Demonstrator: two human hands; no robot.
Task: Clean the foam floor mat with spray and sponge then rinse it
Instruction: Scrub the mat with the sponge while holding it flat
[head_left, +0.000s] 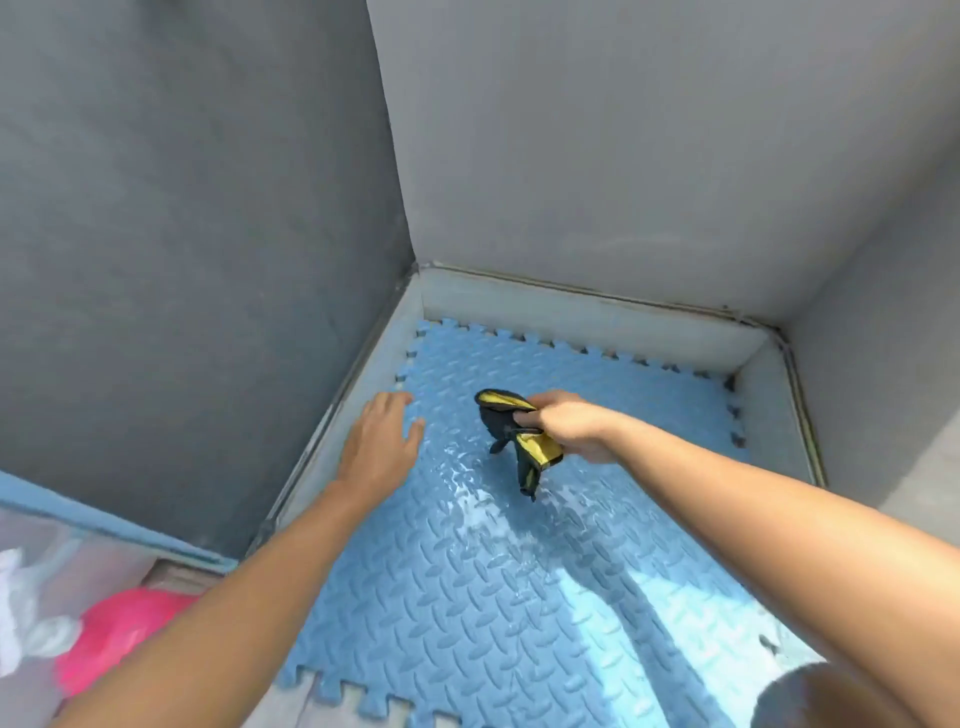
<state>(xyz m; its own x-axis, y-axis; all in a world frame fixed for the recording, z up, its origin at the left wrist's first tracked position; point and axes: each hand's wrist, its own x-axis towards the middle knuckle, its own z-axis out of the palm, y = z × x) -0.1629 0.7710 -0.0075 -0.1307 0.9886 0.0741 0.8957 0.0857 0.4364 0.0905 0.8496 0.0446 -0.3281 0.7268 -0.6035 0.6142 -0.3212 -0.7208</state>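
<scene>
Blue foam mat lies wet in the tray corner, the left hand pressing flat on it near its edge while the right hand clenches a folded yellow-and-black sponge, which could slip on the slick surface.

- Taking my bearings from the grip of my right hand: a grey wall rises beyond it, a darker wall stands well to its left, and a third wall to its right.
- A pale kerb runs along the foot of the walls, just beyond the grip.
- Far down-left of the grip I see a pink round thing, blurred, beside something white I cannot make out.
- A blue strip runs above those two.
- Down-right of the grip, a dark rounded shape, too blurred to tell.
</scene>
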